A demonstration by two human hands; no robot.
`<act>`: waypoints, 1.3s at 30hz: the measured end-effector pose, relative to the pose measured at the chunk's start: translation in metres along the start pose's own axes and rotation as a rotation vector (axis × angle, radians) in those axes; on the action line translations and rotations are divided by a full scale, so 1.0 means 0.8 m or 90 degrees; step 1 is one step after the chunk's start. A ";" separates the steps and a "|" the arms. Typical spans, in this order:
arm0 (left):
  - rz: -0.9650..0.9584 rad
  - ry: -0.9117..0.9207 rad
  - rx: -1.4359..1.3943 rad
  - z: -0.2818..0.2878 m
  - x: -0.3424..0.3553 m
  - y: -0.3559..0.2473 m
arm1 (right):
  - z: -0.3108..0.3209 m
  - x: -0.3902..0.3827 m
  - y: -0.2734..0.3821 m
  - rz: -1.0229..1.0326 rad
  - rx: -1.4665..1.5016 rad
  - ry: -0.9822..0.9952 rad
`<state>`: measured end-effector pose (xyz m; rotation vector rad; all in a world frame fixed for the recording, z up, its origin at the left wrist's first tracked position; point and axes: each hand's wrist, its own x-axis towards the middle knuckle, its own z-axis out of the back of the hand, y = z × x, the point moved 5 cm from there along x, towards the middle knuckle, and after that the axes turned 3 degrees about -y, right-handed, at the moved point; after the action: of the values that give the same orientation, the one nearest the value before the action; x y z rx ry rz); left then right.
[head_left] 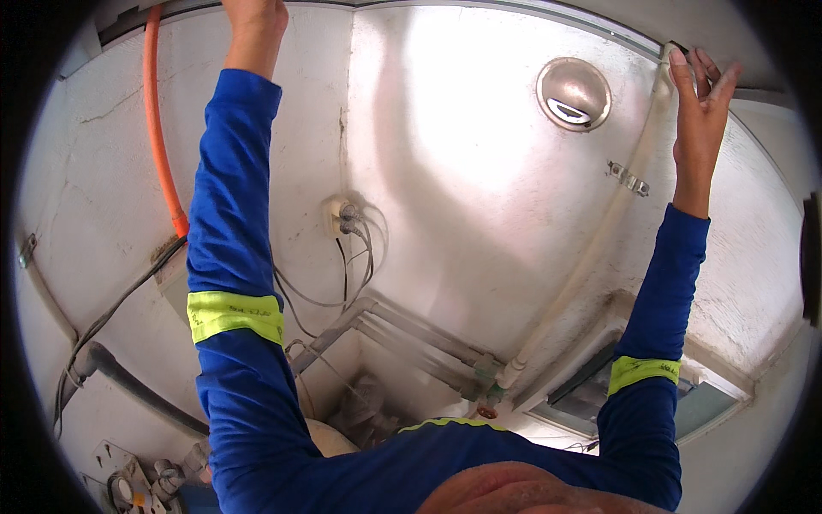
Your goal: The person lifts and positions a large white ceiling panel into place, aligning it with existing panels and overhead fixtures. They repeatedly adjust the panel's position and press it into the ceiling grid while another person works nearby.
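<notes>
Right hand [704,98], fingers apart, at right stretch of long silver metal rail [612,32]; contact unclear. Left hand [256,15] farther left along rail, fingers beyond frame, grip cannot be told. Rail runs leftward from right fingers, topping rough white plaster wall [300,111]. Below rail: round metal vent [572,79], cream plastic pipe [585,255].

Two hands [255,19] [702,107], two sleeves [233,197] [666,283] and two yellow bands [235,317] [644,373] are seen; one orange hose [155,120], one round opening [572,86], one socket [335,218], one window [569,409] and one red knob [486,412] are also counted.
</notes>
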<state>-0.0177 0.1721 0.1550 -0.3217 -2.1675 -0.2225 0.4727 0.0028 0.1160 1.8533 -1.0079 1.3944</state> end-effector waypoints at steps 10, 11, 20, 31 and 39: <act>0.110 0.024 0.043 0.000 -0.002 0.039 | -0.002 0.000 -0.024 -0.047 -0.021 0.013; 0.136 0.028 0.067 0.001 0.001 0.044 | -0.001 0.000 -0.023 -0.017 -0.043 0.003; 0.144 0.021 -0.092 -0.001 -0.024 0.026 | -0.006 0.000 -0.035 -0.038 -0.097 -0.006; 0.049 -0.056 0.120 0.009 -0.047 -0.030 | -0.018 -0.009 -0.031 -0.083 0.140 -0.044; -0.097 -0.041 0.175 -0.035 -0.042 -0.100 | -0.037 -0.005 -0.013 -0.083 0.172 -0.061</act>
<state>-0.0025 0.0832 0.1402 -0.0080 -2.2535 0.0027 0.4659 0.0339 0.1197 2.1587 -0.7570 1.4300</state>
